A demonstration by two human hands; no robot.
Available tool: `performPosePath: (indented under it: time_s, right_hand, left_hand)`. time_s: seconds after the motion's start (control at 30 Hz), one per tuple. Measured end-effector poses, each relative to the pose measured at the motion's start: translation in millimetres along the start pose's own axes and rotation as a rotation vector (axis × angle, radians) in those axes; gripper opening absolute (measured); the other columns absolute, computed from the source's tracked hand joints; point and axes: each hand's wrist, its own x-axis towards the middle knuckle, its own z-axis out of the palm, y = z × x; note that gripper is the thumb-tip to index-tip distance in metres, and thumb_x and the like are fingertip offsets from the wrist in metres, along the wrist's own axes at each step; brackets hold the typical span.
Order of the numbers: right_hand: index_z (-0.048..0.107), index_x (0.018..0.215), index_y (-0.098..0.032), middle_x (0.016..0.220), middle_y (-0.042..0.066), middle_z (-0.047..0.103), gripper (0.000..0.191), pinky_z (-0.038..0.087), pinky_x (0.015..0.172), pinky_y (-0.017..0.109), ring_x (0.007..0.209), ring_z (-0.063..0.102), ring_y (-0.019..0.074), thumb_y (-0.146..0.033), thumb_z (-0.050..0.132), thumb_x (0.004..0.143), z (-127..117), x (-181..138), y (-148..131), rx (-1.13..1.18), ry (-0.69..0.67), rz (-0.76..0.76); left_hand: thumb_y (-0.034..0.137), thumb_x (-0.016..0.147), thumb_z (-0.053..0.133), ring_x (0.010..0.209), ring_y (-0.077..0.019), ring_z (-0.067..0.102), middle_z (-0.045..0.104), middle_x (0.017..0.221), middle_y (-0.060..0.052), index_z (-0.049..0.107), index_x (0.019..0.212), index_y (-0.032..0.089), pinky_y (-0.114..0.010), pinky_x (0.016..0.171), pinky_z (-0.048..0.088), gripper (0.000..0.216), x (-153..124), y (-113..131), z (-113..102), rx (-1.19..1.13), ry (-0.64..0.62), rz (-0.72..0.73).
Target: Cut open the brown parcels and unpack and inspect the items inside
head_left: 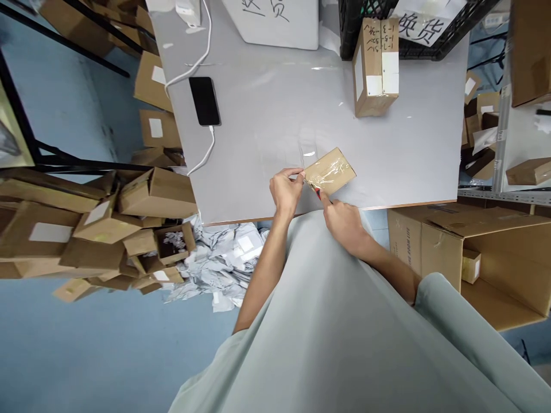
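A small cardboard box with shiny clear tape over it lies at an angle near the front edge of the table. My left hand pinches its left corner between thumb and fingers. Closed around a red box cutter, my right hand is at the box's lower left edge, where the cutter's tip meets the cardboard. Most of the cutter is hidden by my fingers. A strip of clear tape lies on the table just beyond the box.
On the grey table are a phone on a white cable, a taped carton, a laptop and a black crate. Cardboard boxes pile up at left beside crumpled bags. A large open carton stands at right.
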Motion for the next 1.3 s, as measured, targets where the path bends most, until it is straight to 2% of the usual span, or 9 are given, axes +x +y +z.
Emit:
performPosePath:
  time_s: [0.27,0.4,0.5,0.6,0.7,0.77,0.83,1.07,1.3]
  right_hand:
    - [0.027,0.181,-0.020,0.125,0.021,0.080,0.071,0.062,0.089,0.034,0.106,0.083,0.0258,-0.009,0.038,0.112,19,-23,6,-0.027,-0.068,0.017]
    - [0.028,0.182,-0.026,0.129,0.020,0.078,0.066,0.061,0.086,0.032,0.104,0.082,0.0248,-0.018,0.034,0.117,23,-40,15,-0.018,-0.041,0.053]
    - [0.028,0.183,-0.030,0.126,0.017,0.079,0.063,0.058,0.082,0.031,0.097,0.080,0.0246,-0.028,0.034,0.120,20,-56,26,0.033,0.007,0.104]
    - [0.029,0.182,-0.032,0.123,0.014,0.080,0.061,0.056,0.080,0.032,0.093,0.078,0.0255,-0.033,0.031,0.121,17,-64,42,0.120,0.128,0.226]
    - [0.030,0.182,-0.030,0.125,0.014,0.079,0.062,0.055,0.081,0.033,0.094,0.076,0.0261,-0.030,0.032,0.120,19,-58,64,0.202,0.276,0.315]
    - [0.029,0.182,-0.029,0.127,0.014,0.077,0.064,0.055,0.083,0.033,0.096,0.074,0.0260,-0.027,0.034,0.119,22,-49,76,0.247,0.339,0.306]
    - [0.029,0.182,-0.028,0.126,0.013,0.075,0.064,0.055,0.085,0.032,0.097,0.073,0.0257,-0.027,0.034,0.119,26,-39,84,0.272,0.373,0.261]
    - [0.020,0.184,-0.031,0.126,0.012,0.070,0.063,0.052,0.089,0.030,0.096,0.073,0.0227,-0.030,0.029,0.122,23,-5,78,0.160,0.339,0.243]
    - [0.005,0.184,-0.036,0.130,0.013,0.066,0.065,0.054,0.093,0.031,0.103,0.074,0.0236,-0.030,0.024,0.122,15,16,81,0.077,0.286,0.253]
  left_hand:
    - [0.029,0.099,0.074,0.086,-0.0224,0.080,0.087,0.117,-0.005,0.088,0.110,0.026,-0.035,0.091,0.060,0.018,-4,-2,2,0.018,-0.015,-0.003]
    - [0.031,0.102,0.070,0.089,-0.0224,0.080,0.085,0.120,-0.006,0.087,0.113,0.024,-0.035,0.094,0.060,0.021,-1,-3,0,0.027,-0.029,0.036]
    - [0.030,0.106,0.061,0.112,-0.0269,0.079,0.082,0.128,-0.009,0.083,0.123,0.023,-0.039,0.107,0.058,0.029,-4,4,1,0.081,-0.003,0.175]
    - [0.029,0.109,0.055,0.150,-0.0325,0.062,0.073,0.150,-0.012,0.077,0.138,0.025,-0.050,0.129,0.044,0.036,-11,19,12,0.151,-0.018,0.417]
    - [0.041,0.108,0.062,0.171,-0.0384,0.036,0.061,0.168,-0.010,0.072,0.147,0.031,-0.064,0.140,0.021,0.042,-19,36,32,0.226,-0.154,0.617]
    - [0.050,0.102,0.072,0.174,-0.0442,0.025,0.055,0.174,-0.009,0.069,0.152,0.033,-0.073,0.140,0.009,0.054,-21,43,45,0.270,-0.232,0.672]
    - [0.052,0.097,0.077,0.174,-0.0485,0.021,0.051,0.177,-0.010,0.065,0.157,0.033,-0.077,0.138,0.004,0.064,-22,45,53,0.296,-0.268,0.673]
    - [0.048,0.101,0.069,0.172,-0.0476,0.029,0.053,0.176,-0.010,0.068,0.156,0.033,-0.073,0.136,0.014,0.057,-20,38,61,0.267,-0.248,0.623]
    - [0.053,0.100,0.068,0.170,-0.0482,0.032,0.056,0.174,-0.011,0.068,0.155,0.035,-0.072,0.135,0.014,0.058,-19,35,66,0.221,-0.224,0.624]
